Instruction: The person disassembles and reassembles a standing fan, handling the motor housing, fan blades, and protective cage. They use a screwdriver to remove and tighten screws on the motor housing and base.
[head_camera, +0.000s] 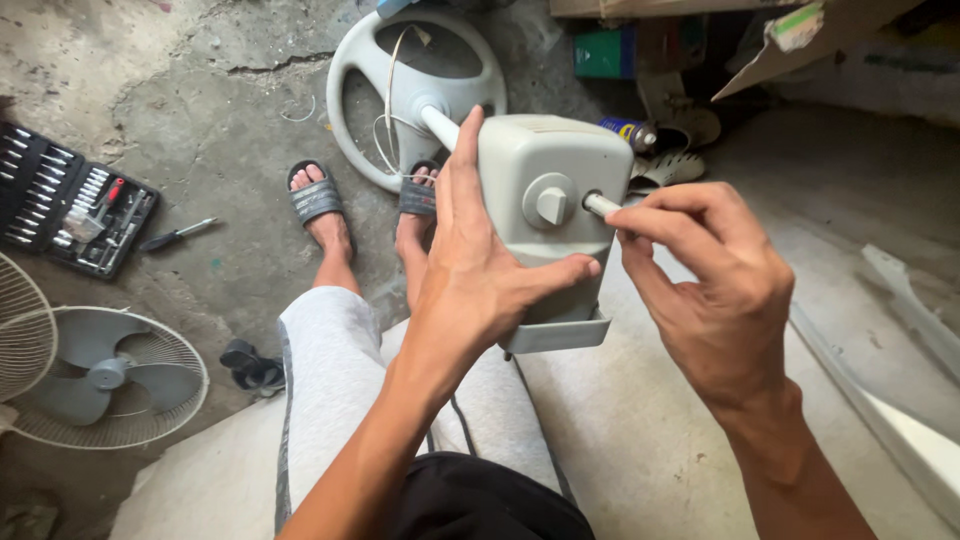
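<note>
On a cracked concrete floor, the grey fan housing (553, 205) sits above the person's knees. The left hand (478, 270) wraps its side firmly; the right hand (705, 270) pinches the small white shaft (601, 204) beside the knob (550, 204). A steady, straight pull seems best. The housing's far side is hidden.

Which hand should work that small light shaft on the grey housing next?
Probably the right hand: its fingers already pinch the small light shaft beside the round knob. The left hand is busy gripping the grey plastic fan housing.
</note>
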